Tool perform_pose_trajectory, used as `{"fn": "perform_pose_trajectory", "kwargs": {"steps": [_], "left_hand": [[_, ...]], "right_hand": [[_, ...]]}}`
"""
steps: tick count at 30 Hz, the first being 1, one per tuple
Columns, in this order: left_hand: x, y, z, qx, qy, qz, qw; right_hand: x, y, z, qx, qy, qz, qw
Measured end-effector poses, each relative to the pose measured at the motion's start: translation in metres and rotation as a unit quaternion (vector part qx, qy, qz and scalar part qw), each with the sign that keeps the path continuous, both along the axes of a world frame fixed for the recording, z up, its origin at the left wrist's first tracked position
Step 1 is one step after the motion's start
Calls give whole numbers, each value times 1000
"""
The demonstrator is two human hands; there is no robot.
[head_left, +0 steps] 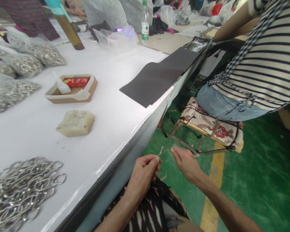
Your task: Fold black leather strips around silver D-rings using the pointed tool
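Observation:
My left hand [145, 170] is closed in a pinch above my lap, just off the table's edge. A small, thin, pale piece [161, 150] sticks up from between its thumb and forefinger; its kind is too small to tell. To the right, my right hand [185, 162] pinches thumb and fingers together, pointing toward that piece. A faint thin line shows at its fingertips, but what it holds I cannot make out. The two hands are a short gap apart. On the table to the left lies a pile of metal rings [26, 193], linked or heaped together.
The white table [106, 129] carries a yellowish block [76, 123], an open cardboard box [71, 93], bags of metal rings [26, 62], dark sheets [159, 75] and a bottle [145, 25]. At the right, a person in a striped top [268, 54] sits on a padded stool [212, 125].

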State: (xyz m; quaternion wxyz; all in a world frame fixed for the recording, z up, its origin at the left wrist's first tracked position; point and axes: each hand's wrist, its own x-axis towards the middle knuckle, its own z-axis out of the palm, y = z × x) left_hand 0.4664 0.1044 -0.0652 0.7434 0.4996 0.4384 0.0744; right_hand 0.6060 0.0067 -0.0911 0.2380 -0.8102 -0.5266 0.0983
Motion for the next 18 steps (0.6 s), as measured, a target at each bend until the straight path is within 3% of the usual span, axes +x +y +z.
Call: {"fn": "perform_pose_trajectory", "kwargs": {"steps": [4,9,14,18], "left_hand": [[2,0,0,6,10,-4,1000],[4,0,2,84,17,-21,996],[4,1,6,146,48,-33,988],[5,3,8,239,74,-57,966]], "right_hand": [[-7,-6,18,43,30,30,998],[-25,-8,23,51,-54,108,991],[-2,-5,6,32,-102,32,994],[1,-10,10,47,-102,10,994]]}}
